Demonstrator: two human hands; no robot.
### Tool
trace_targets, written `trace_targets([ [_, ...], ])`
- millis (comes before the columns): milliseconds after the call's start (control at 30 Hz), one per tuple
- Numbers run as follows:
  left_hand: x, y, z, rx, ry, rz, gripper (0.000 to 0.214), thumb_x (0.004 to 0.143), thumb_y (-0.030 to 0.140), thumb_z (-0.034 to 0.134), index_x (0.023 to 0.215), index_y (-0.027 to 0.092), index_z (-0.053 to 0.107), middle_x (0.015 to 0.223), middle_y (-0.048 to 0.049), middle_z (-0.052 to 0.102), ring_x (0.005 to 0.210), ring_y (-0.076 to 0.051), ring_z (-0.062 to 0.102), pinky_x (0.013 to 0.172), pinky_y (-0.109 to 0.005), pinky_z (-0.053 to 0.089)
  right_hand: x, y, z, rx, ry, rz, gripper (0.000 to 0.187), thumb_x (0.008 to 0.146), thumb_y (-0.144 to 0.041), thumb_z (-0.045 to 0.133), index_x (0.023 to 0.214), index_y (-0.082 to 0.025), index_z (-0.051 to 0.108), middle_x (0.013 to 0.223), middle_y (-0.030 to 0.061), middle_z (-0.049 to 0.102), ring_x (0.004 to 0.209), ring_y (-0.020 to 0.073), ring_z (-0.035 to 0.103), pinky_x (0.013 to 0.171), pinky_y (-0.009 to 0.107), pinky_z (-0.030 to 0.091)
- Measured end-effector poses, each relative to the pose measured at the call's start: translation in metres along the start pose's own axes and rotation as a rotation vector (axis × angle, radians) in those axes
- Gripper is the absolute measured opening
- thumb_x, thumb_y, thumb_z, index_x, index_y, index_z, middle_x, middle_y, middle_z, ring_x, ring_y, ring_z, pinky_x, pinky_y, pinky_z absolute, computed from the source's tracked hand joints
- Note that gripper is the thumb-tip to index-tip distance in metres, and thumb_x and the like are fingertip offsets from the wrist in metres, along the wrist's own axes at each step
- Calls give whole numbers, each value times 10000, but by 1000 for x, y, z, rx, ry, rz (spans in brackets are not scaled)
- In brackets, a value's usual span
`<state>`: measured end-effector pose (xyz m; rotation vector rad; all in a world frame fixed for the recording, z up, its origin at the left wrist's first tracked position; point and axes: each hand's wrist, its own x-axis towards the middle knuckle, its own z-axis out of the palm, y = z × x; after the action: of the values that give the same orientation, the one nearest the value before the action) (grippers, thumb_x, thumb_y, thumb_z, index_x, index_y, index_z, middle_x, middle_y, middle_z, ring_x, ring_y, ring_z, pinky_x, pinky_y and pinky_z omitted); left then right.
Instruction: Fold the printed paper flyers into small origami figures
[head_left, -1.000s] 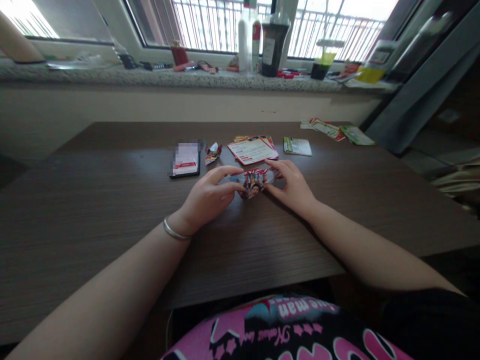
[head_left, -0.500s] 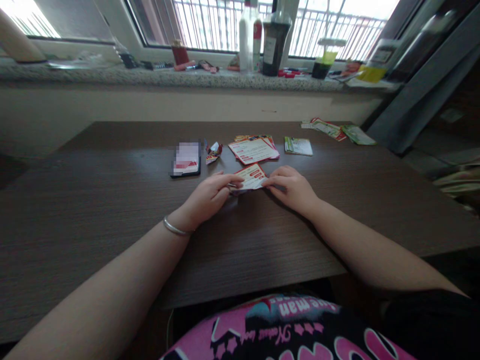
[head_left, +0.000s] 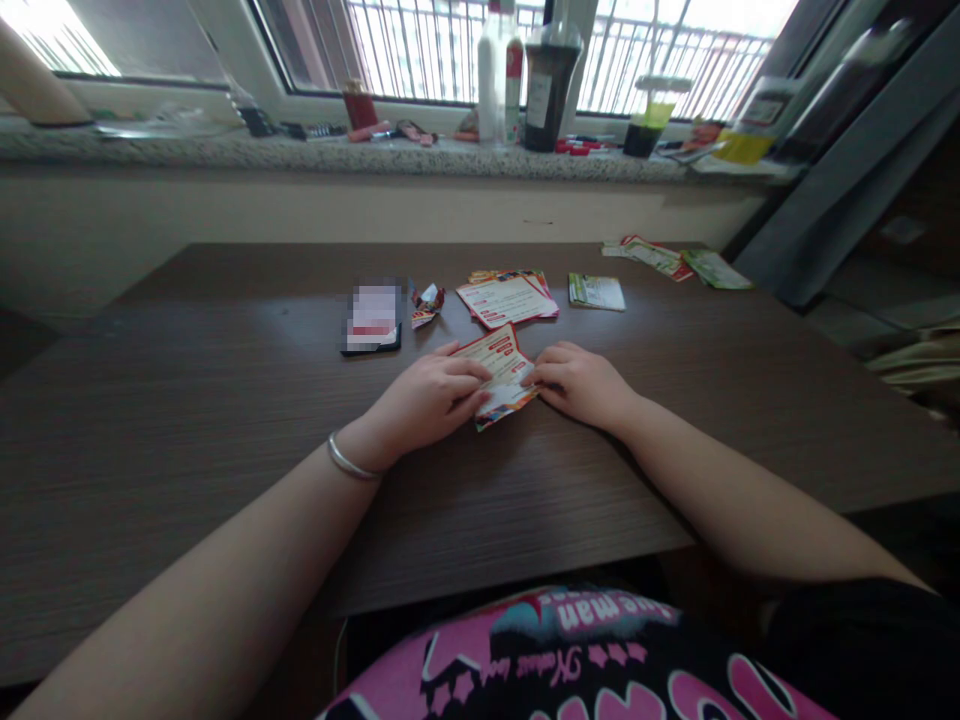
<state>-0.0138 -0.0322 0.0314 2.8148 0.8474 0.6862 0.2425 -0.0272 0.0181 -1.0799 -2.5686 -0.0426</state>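
A printed paper card (head_left: 504,362) with a red edge and a crease lies in front of me on the table, its near part bent toward me and showing a colourful edge. My left hand (head_left: 435,395) rests on its left side, fingers over the sheet and thumb by the near part. My right hand (head_left: 576,382) pinches its right edge between thumb and fingers. Just beyond the card lies a stack of similar printed cards (head_left: 506,300). A crumpled or folded piece of colourful paper (head_left: 427,305) stands to the left of that stack.
A dark-edged flat item (head_left: 373,318), partly blurred, lies at left on the brown table (head_left: 187,420). Green-and-white cards (head_left: 596,292) lie right of the stack, with more leaflets (head_left: 660,258) at the far right. Bottles (head_left: 551,95) and small items crowd the windowsill (head_left: 420,155).
The near part of the card has opened out toward me, showing a colourful edge. My left hand has shifted slightly nearer; my right hand still grips the right edge.
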Motion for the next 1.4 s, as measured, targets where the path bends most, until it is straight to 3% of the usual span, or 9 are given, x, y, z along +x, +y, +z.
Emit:
trace_targets([
  [133, 2, 5, -1, 36, -113, 22, 249, 926, 292, 500, 808, 189, 693, 950, -37, 727, 876, -170, 667, 1049, -423, 403, 1, 2, 1, 27, -42, -18, 151, 869, -229, 583, 957, -248, 705, 981, 43, 671, 933, 211, 579, 789, 342, 473],
  [267, 1, 8, -1, 30, -207, -31, 231, 923, 335, 509, 995, 198, 680, 1014, -47, 708, 954, -185, 649, 890, -337, 503, 1, 3, 2, 44, -28, -26, 185, 859, -205, 575, 983, -243, 708, 1032, 48, 671, 968, 217, 583, 829, 365, 485],
  [467, -3, 5, 1, -27, -216, -24, 298, 920, 340, 526, 1152, 196, 646, 1225, -64, 641, 1151, -199, 575, 1022, -352, 448, 0, 3, 1, 113, 3, -86, 255, 821, -226, 616, 1065, -240, 690, 1218, 63, 623, 1091, 233, 563, 935, 415, 466],
  [767, -4, -1, 8, -82, -185, 23, 317, 923, 314, 523, 1203, 208, 629, 1305, -101, 577, 1211, -228, 531, 1051, -400, 424, 2, 4, 3, 178, 25, -208, 160, 829, -218, 625, 969, -249, 695, 1204, 39, 634, 1134, 219, 552, 982, 410, 440],
  [1133, -2, 6, 7, -48, -237, -7, 348, 917, 329, 528, 1251, 256, 589, 1315, -77, 547, 1242, -238, 475, 1089, -442, 356, 3, 7, 3, 232, -17, -149, 169, 865, -260, 598, 993, -245, 707, 1149, 58, 669, 1086, 215, 574, 951, 435, 447],
  [1400, -2, 7, 8, -33, -224, 11, 334, 907, 309, 533, 1213, 195, 603, 1321, -100, 557, 1254, -236, 475, 1080, -408, 379, 4, 4, 3, 234, 11, -97, 157, 875, -255, 594, 973, -249, 717, 1124, 49, 683, 1069, 213, 587, 938, 424, 449],
])
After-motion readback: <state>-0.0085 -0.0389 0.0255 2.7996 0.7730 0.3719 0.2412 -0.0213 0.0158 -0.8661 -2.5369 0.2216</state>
